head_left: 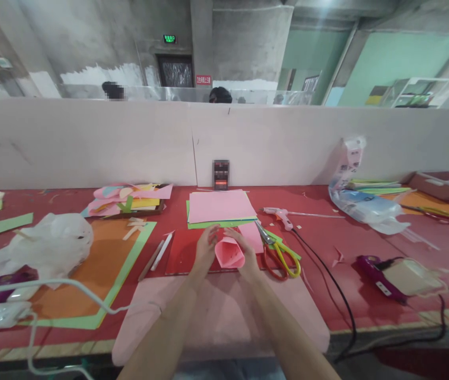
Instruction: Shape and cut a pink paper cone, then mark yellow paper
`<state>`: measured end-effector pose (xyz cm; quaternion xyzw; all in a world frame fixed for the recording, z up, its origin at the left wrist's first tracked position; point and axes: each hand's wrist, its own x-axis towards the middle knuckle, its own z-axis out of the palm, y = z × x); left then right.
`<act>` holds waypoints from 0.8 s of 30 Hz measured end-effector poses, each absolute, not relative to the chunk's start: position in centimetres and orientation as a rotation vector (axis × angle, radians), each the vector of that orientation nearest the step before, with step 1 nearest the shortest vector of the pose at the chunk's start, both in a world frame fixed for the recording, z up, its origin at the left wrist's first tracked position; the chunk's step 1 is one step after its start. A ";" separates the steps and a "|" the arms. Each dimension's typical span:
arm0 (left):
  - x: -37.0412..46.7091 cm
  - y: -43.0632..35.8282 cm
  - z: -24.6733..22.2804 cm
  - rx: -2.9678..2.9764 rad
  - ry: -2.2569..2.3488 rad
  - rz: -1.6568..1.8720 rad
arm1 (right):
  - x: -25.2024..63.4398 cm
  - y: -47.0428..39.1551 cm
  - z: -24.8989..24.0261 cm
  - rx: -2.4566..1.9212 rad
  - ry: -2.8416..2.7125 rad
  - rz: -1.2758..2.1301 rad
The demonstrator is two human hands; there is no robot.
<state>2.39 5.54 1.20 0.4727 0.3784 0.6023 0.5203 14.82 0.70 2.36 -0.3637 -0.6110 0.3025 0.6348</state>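
Observation:
A pink sheet of paper, curled into a cone (229, 254), stands above the red mat (182, 252) with its wide mouth turned toward me. My right hand (245, 247) wraps around the cone's right side. On the left, my left hand (206, 245) is beside the cone, its fingers loosely bent and apart with nothing visible in them. Scissors (277, 252) with red and yellow handles lie just right of my right hand. Behind my hands is a stack of pink paper (221, 206) over green sheets.
A pink glue gun (282, 215) trails a black cord on the right, near a purple power strip (380, 279). A white pen (161, 251), orange card (99, 264) and crumpled plastic bag (50, 243) lie left. A phone (220, 175) leans on the white partition (145, 142).

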 end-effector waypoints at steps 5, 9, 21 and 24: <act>1.7 3.5 3.4 1.548 1.106 1.878 | 15.5 1.3 1.2 -1.010 -1.178 0.395; 1.8 2.0 3.3 1.983 1.058 1.946 | 15.9 1.7 0.7 -1.140 -1.072 0.280; 2.8 1.4 3.0 2.499 1.108 1.742 | 16.2 2.3 -0.2 -1.255 -1.302 0.059; 2.9 1.4 3.1 2.557 1.074 1.779 | 16.3 2.5 -0.4 -1.245 -1.343 0.031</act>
